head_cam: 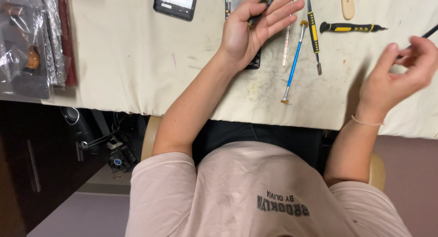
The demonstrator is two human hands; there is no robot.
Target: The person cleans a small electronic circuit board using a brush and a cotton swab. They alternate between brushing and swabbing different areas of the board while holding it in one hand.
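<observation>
1. Cream cloth (pixel 137 59) is covering the work table, stained in the middle and hanging slightly over the near edge.
2. The left hand (pixel 255 24) is hovering palm up above the cloth, its fingers loosely spread while the thumb is pinching a small dark part with a brass-coloured end (pixel 260 11) against them.
3. Under that hand a dark opened phone body (pixel 237 4) is lying flat on the cloth, mostly hidden by the palm.
4. The right hand (pixel 401 72) is lifting off the table at the right edge, blurred, its fingers curling around a thin black tool (pixel 429 34) whose tip is running out of view.
5. Between the two hands a blue-handled screwdriver (pixel 294 59), a thin silver rod (pixel 286 40) and a yellow-and-black pry tool (pixel 313 31) are lying almost side by side, pointing away from the person.
6. A yellow-and-black screwdriver (pixel 351 27) is lying crosswise further back, near a pale wooden tool (pixel 347 3).
7. A second phone with a lit screen (pixel 177 3) is resting to the left of the hand, well apart from the clear plastic bags (pixel 27 45) at the table's left end.
</observation>
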